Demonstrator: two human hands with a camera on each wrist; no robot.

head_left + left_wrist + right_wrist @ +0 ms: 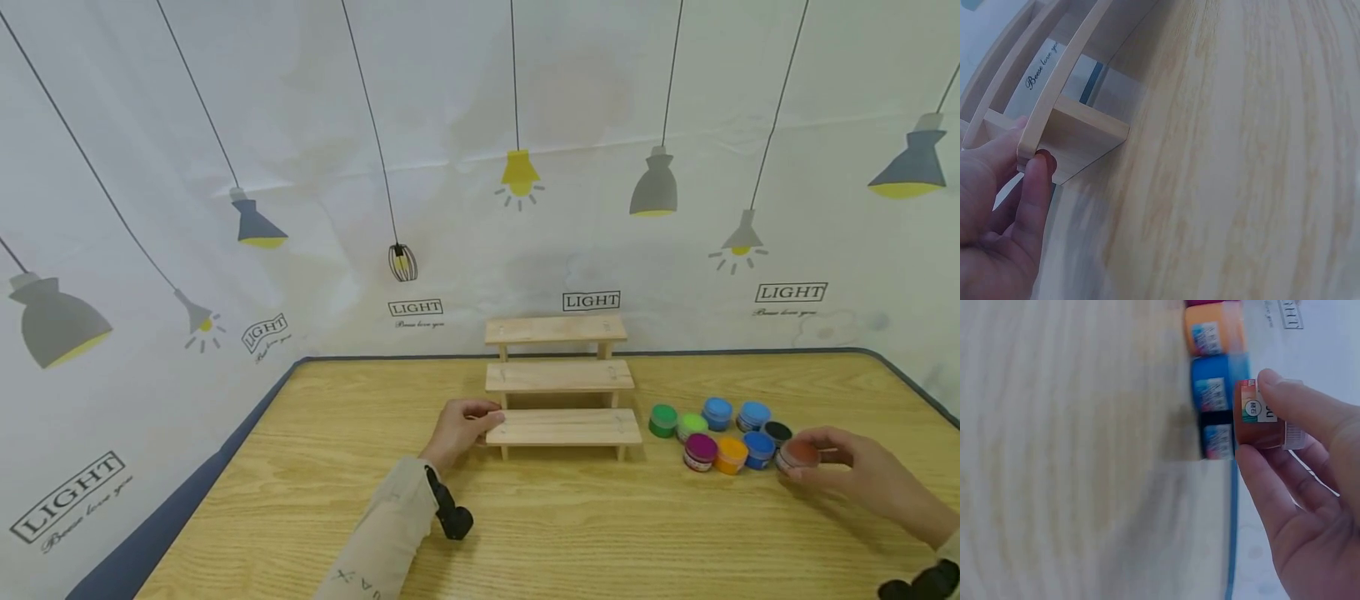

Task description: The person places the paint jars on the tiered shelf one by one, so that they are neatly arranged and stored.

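A small three-step wooden stand (564, 427) stands on the table near the back wall. My left hand (461, 432) pinches the left end of its lowest shelf; in the left wrist view the thumb lies above that board (1047, 106) and a finger below. At the right, my right hand (862, 471) grips a small brown paint jar (798, 457) with a clear lid. The right wrist view shows this jar (1259, 419) between thumb and fingers, raised off the table. Beside it stand several jars, among them a black (777, 432), a blue (759, 450) and an orange one (731, 456).
Further jars in the cluster are purple (701, 452), dark green (663, 421), light green (692, 427) and light blue (717, 413). Behind the wood-grain table (570, 533) hangs a white cloth (450, 208) printed with lamps. A dark blue band edges the tabletop.
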